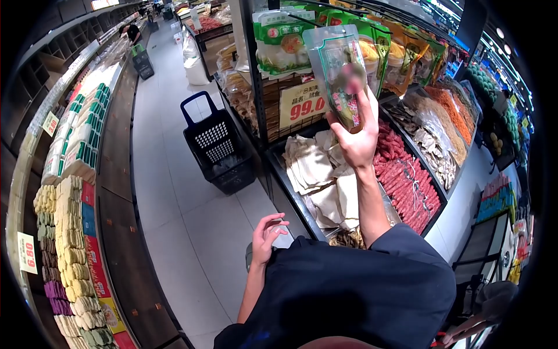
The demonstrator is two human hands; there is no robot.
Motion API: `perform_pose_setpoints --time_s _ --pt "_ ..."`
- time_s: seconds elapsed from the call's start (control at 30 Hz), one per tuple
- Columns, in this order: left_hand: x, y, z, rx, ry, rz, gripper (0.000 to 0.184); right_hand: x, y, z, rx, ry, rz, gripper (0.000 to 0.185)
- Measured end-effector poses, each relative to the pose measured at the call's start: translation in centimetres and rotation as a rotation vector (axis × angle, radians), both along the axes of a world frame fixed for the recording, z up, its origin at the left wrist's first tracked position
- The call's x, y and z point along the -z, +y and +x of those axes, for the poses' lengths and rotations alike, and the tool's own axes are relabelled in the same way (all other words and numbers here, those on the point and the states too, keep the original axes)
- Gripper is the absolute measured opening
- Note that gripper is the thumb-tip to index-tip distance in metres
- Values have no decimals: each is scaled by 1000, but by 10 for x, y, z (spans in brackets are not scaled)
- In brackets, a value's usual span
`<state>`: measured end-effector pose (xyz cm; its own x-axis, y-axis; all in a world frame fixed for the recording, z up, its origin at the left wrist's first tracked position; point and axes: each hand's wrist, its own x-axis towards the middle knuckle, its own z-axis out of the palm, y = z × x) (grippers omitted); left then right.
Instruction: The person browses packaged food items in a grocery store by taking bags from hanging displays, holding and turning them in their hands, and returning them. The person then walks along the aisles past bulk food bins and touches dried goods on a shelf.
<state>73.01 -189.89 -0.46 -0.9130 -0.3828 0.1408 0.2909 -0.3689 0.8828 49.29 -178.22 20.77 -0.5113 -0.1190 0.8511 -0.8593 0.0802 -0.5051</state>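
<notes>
My right hand grips the lower part of a clear-and-green plastic food pouch, thumb on one side and fingers on the other. The pouch is upright in front of hanging green and white packets; its contents are partly blurred. Beneath that forearm are flat pale dried sheets and a heap of red sausages in a black display bin. My left hand hangs low over the aisle, holding nothing, with its fingers loosely bent and apart.
A dark blue shopping basket with a raised handle stands on the tiled floor. Shelves of packaged goods line the left. A yellow price sign hangs by the rack. Another person is farther down the aisle; another's arm shows lower right.
</notes>
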Motion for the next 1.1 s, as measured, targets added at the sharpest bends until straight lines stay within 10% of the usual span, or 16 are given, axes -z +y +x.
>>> perform_pose_setpoints --time_s 0.83,1.1 --pt "-12 -34 36 -86 17 72 28 41 -111 -9 66 -196 258 69" --pt "-5 -51 59 -89 -173 12 22 266 -90 39 -805 -394 1501 61"
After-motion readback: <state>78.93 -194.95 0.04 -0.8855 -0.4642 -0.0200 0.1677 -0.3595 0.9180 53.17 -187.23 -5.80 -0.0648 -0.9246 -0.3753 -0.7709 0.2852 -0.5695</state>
